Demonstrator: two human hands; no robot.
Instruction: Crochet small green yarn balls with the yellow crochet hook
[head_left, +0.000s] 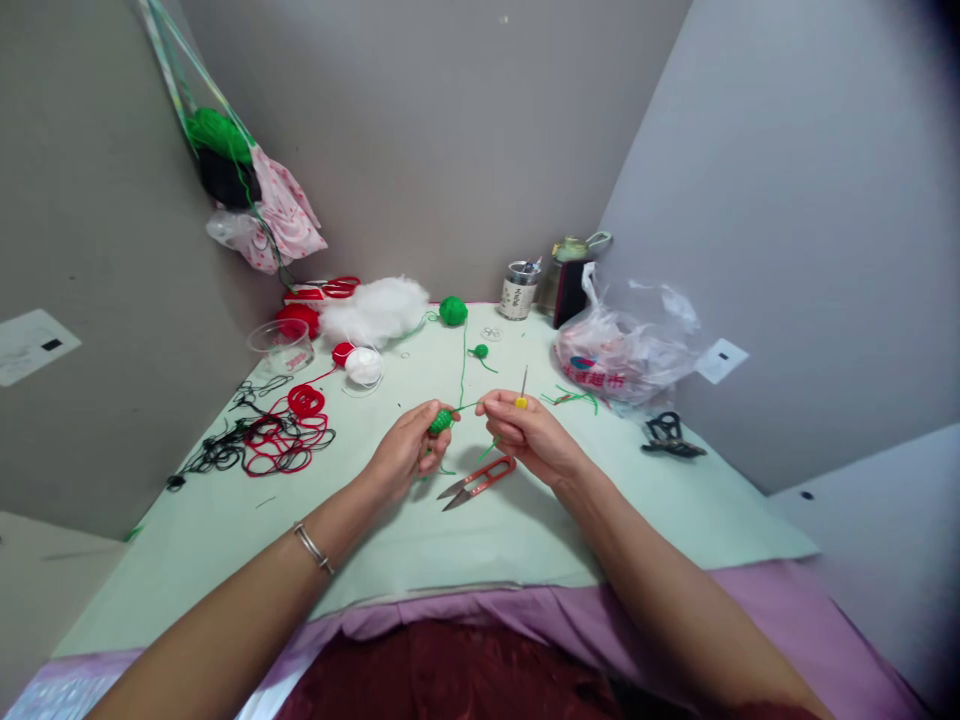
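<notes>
Though small, crochet (440,422) in left hand (407,446)

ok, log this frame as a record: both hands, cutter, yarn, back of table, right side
left_hand: left hand grips small green knitted-looking piece
right_hand: right hand holds yellow-handled tool, pinches green strand
cutter: orange-handled snips, on table between forearms
yarn_left: loose red cord, black cord
back: white fluffy stuffing, green ball, pen tin
right_side: plastic bag, dark claw clip

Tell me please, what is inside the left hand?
The left hand holds a small green stitched piece; green yarn runs from it to the right hand. The part covered by the hand cannot be seen.
</notes>
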